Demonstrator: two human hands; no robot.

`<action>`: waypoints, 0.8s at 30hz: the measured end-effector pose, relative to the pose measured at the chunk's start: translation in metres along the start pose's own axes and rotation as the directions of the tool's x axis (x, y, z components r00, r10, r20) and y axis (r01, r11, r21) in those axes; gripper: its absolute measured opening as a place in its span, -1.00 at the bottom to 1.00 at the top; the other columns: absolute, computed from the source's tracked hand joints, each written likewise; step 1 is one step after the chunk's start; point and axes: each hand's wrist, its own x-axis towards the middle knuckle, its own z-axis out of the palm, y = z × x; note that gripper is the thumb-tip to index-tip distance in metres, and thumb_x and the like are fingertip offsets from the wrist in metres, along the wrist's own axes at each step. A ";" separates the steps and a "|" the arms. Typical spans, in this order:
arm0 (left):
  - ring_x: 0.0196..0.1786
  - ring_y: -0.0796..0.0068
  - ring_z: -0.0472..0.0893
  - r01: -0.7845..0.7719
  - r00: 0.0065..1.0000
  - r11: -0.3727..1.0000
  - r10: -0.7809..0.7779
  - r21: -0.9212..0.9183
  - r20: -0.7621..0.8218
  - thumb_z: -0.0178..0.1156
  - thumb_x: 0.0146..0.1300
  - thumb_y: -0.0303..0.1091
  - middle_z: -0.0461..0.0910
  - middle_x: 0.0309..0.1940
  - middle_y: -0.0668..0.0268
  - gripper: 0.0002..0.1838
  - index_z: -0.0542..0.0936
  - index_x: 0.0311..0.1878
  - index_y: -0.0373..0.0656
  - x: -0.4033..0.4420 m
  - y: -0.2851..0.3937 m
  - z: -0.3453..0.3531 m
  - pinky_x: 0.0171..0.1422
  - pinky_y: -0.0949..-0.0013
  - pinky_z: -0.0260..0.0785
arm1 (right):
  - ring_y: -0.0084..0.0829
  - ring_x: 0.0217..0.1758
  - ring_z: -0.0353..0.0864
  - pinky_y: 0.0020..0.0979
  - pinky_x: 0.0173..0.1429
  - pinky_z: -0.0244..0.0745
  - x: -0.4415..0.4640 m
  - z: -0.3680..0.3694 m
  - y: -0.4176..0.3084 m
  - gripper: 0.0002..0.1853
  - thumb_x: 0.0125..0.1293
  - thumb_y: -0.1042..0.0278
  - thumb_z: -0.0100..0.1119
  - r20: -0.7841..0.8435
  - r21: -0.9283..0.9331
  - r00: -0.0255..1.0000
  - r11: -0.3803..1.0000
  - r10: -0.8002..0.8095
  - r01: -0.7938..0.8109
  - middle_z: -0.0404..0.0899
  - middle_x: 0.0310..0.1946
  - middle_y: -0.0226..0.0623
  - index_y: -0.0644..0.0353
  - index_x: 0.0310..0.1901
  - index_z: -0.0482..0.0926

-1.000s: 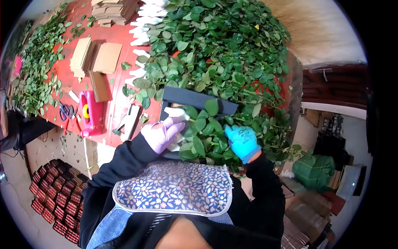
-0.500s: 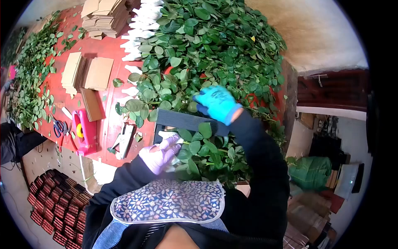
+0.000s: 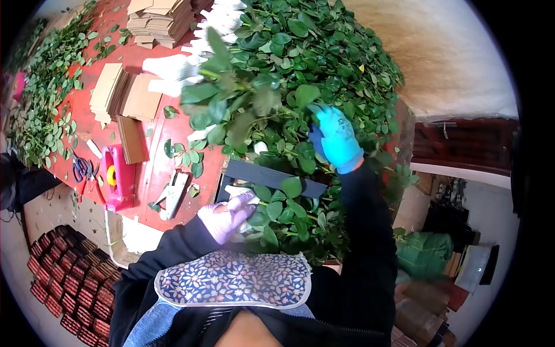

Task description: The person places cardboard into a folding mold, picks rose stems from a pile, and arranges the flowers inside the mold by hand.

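Note:
My left hand (image 3: pixel 224 221), in a thin purple glove, is closed around a white-netted flower head at the near side of the bench. The leafy stem (image 3: pixel 295 211) behind it stretches right, below a dark ridged strip (image 3: pixel 272 176). My right hand (image 3: pixel 336 139), in a blue coated glove, grips leafy flower stems above the pile. Their leaves (image 3: pixel 231 107) are smeared by motion, and their white-netted heads (image 3: pixel 173 70) point left. Part of the gripped stems is hidden by leaves and fingers.
A big heap of leafy stems (image 3: pixel 329 58) covers the red table (image 3: pixel 153 133). Left of it are cardboard pieces (image 3: pixel 141 98), a pink tape dispenser (image 3: pixel 119 179), scissors (image 3: pixel 84 169) and a stapler (image 3: pixel 173 194). Green wrapped bundles (image 3: pixel 425 254) stand at right.
My right hand has moved right and lifted leafy stems with white-netted heads off the pile. My left hand stays almost in place on the netted head. The view has shifted slightly.

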 end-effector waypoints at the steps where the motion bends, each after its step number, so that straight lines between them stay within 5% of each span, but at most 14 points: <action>1: -0.20 0.28 0.72 -0.006 1.000 1.000 0.005 -0.027 -0.023 0.25 0.22 -0.37 0.46 0.31 0.26 -0.53 0.56 0.24 0.03 0.000 0.000 -0.001 -0.24 0.32 0.64 | -0.02 -0.03 0.59 -0.08 0.14 0.44 0.000 -0.001 0.004 -0.53 0.13 0.40 0.20 -0.022 0.017 1.000 1.000 0.001 0.000 0.59 -0.10 -0.08 0.09 0.15 0.53; 2: -0.18 0.27 0.72 -0.018 0.999 0.999 0.015 -0.051 -0.047 0.24 0.23 -0.36 0.46 0.31 0.26 -0.53 0.56 0.24 0.04 0.000 0.001 -0.003 -0.22 0.31 0.64 | -0.01 -0.03 0.59 -0.08 0.10 0.46 -0.001 0.012 0.014 -0.54 0.14 0.41 0.21 0.107 -0.053 0.994 0.998 0.026 -0.021 0.60 -0.11 -0.10 0.10 0.14 0.55; 6: -0.10 0.21 0.72 0.000 1.000 1.000 0.000 0.008 -0.030 0.22 0.23 -0.36 0.44 0.32 0.23 -0.54 0.56 0.24 0.04 0.005 0.000 -0.003 -0.11 0.26 0.62 | 0.01 -0.08 0.62 -0.09 0.02 0.52 -0.004 -0.002 0.030 -0.64 0.18 0.41 0.19 -0.033 0.108 0.999 0.994 0.023 -0.020 0.64 -0.18 -0.08 0.14 0.05 0.60; 8: -0.05 0.20 0.71 -0.030 0.998 0.996 0.024 -0.090 -0.063 0.23 0.22 -0.36 0.43 0.33 0.20 -0.53 0.55 0.24 -0.01 0.004 -0.006 0.001 -0.10 0.26 0.63 | 0.03 -0.11 0.63 -0.09 -0.02 0.54 0.001 -0.021 0.023 -0.65 0.17 0.32 0.27 0.012 0.424 0.996 0.901 0.090 -0.087 0.65 -0.21 -0.04 0.17 0.01 0.60; 10: -0.04 0.20 0.71 -0.050 0.996 0.997 0.045 -0.065 -0.077 0.24 0.22 -0.36 0.42 0.33 0.19 -0.53 0.55 0.24 0.00 0.004 -0.011 0.005 -0.08 0.26 0.63 | 0.04 -0.13 0.62 -0.05 -0.05 0.53 0.003 -0.009 0.036 -0.61 0.15 0.24 0.33 0.200 0.331 0.965 0.915 0.171 -0.231 0.64 -0.23 -0.03 0.18 0.01 0.60; 13: 0.03 0.18 0.69 -0.059 0.995 0.996 0.053 -0.072 -0.082 0.24 0.22 -0.36 0.42 0.33 0.16 -0.50 0.53 0.27 -0.01 0.006 -0.012 0.003 -0.04 0.27 0.63 | 0.06 -0.21 0.63 -0.04 -0.10 0.52 0.000 -0.006 0.044 -0.61 0.13 0.21 0.40 -0.039 0.163 0.996 0.984 0.080 -0.073 0.66 -0.26 0.02 0.18 -0.03 0.62; 16: 0.05 0.18 0.68 -0.098 0.991 0.995 0.095 -0.027 -0.095 0.25 0.21 -0.36 0.42 0.33 0.14 -0.48 0.52 0.28 -0.02 0.006 -0.018 0.008 -0.02 0.27 0.63 | 0.06 -0.21 0.64 -0.07 -0.11 0.53 0.003 -0.020 0.043 -0.64 0.16 0.25 0.38 -0.042 0.124 0.998 0.992 0.041 -0.035 0.66 -0.27 0.01 0.18 -0.02 0.63; 17: 0.03 0.19 0.69 -0.087 0.990 0.996 0.086 -0.011 -0.114 0.25 0.21 -0.38 0.44 0.30 0.13 -0.47 0.52 0.29 -0.03 0.006 -0.016 0.008 0.01 0.28 0.62 | 0.04 -0.23 0.64 -0.12 -0.14 0.54 0.005 -0.036 0.037 -0.64 0.18 0.30 0.37 -0.013 0.225 0.999 0.973 0.053 -0.048 0.66 -0.27 0.02 0.17 0.01 0.63; 18: 0.03 0.19 0.69 -0.086 0.990 0.996 0.084 -0.012 -0.116 0.25 0.21 -0.38 0.44 0.30 0.13 -0.47 0.52 0.29 -0.03 0.006 -0.016 0.007 0.01 0.28 0.62 | -0.11 -0.30 0.66 -0.21 -0.19 0.54 0.005 -0.027 0.046 -0.67 0.22 0.32 0.34 -0.011 0.556 0.999 0.831 0.035 -0.023 0.68 -0.29 -0.07 0.14 0.02 0.63; 21: -0.02 0.16 0.70 -0.100 0.977 0.995 0.095 -0.016 -0.188 0.23 0.21 -0.45 0.50 0.23 0.14 -0.50 0.54 0.26 -0.04 0.008 -0.016 0.008 0.00 0.29 0.61 | -0.26 -0.35 0.64 -0.30 -0.22 0.54 0.004 -0.015 0.072 -0.67 0.25 0.42 0.30 0.022 0.362 0.994 0.926 0.104 -0.105 0.69 -0.29 -0.23 0.12 0.07 0.61; 22: -0.02 0.16 0.70 -0.104 0.976 0.995 0.100 -0.010 -0.192 0.23 0.21 -0.45 0.50 0.23 0.14 -0.50 0.54 0.26 -0.04 0.010 -0.022 0.010 0.00 0.29 0.61 | -0.30 -0.28 0.65 -0.31 -0.18 0.56 0.007 -0.015 0.081 -0.63 0.24 0.48 0.30 0.091 0.686 0.962 0.684 0.257 -0.248 0.69 -0.22 -0.25 0.13 0.10 0.59; 24: 0.12 0.14 0.64 -0.102 0.991 0.994 0.097 -0.048 -0.093 0.21 0.20 -0.39 0.36 0.38 0.12 -0.45 0.47 0.31 -0.09 0.007 -0.028 0.018 0.08 0.22 0.59 | -0.31 -0.08 0.66 -0.28 -0.01 0.60 0.002 -0.020 0.084 -0.48 0.16 0.60 0.31 -0.109 0.375 0.984 0.922 0.143 -0.093 0.67 -0.05 -0.20 0.17 0.21 0.53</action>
